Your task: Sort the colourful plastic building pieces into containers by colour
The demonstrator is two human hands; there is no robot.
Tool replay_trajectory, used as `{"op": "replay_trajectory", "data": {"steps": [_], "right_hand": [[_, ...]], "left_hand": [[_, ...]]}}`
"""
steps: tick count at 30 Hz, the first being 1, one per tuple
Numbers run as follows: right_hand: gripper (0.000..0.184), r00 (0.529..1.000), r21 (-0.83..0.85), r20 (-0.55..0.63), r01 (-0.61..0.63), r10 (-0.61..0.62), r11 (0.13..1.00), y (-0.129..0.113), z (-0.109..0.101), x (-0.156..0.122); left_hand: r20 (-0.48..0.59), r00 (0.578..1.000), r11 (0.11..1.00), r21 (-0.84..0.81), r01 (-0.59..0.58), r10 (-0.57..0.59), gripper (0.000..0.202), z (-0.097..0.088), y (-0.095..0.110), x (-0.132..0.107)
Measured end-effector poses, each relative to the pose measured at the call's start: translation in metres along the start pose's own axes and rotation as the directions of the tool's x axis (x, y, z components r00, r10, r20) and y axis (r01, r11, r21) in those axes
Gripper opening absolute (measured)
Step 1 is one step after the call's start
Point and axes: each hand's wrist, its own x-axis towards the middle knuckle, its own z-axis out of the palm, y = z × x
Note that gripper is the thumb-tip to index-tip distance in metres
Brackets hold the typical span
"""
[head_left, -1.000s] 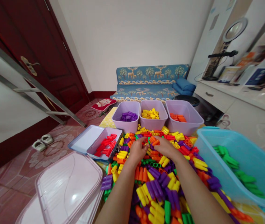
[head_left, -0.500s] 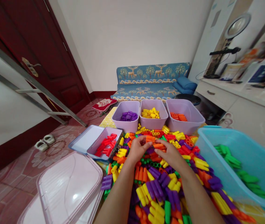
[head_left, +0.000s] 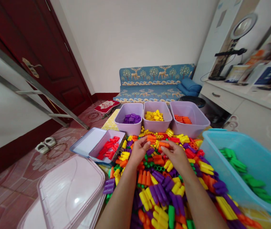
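My left hand (head_left: 139, 151) is closed on an orange plastic toy piece (head_left: 151, 139) made of joined tubes, held between thumb and fingers. In my right hand (head_left: 175, 152) another orange piece (head_left: 163, 144) is pinched at its right side. The two pieces are apart, a small gap between them. Both hands hover over a thick spread of mixed pieces in purple, yellow, green, red and orange, with a purple piece (head_left: 158, 192) and a yellow piece (head_left: 160, 217) nearer me.
Behind the pile stand three lilac bins, holding purple (head_left: 128, 128), yellow (head_left: 156, 126) and orange pieces (head_left: 188, 128). A turquoise bin (head_left: 240, 135) with green pieces is at right. At left are an open case (head_left: 86, 143) with red pieces and stacked lids (head_left: 71, 187).
My hands have drawn slightly apart, the left moving left and the right moving right. Each carries an orange piece, and the pile between them shows more.
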Motion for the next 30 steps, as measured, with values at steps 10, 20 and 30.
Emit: {"op": "replay_trajectory", "data": {"steps": [10,20,30], "right_hand": [[0.041,0.992,0.117,-0.125,0.027,-0.013,0.993,-0.003,-0.004,0.000],[0.034,0.992,0.073,-0.118,0.054,-0.045,0.996,-0.023,-0.010,-0.009],[0.035,0.998,0.178,-0.040,0.060,-0.054,0.982,-0.043,-0.017,-0.017]], "left_hand": [[-0.012,1.000,0.995,-0.100,-0.001,0.000,0.039,0.004,0.006,-0.001],[-0.028,0.999,0.994,-0.103,-0.031,0.028,0.038,0.003,0.004,0.000],[-0.018,1.000,0.997,-0.078,-0.018,0.017,0.043,0.003,0.003,0.000]]}}
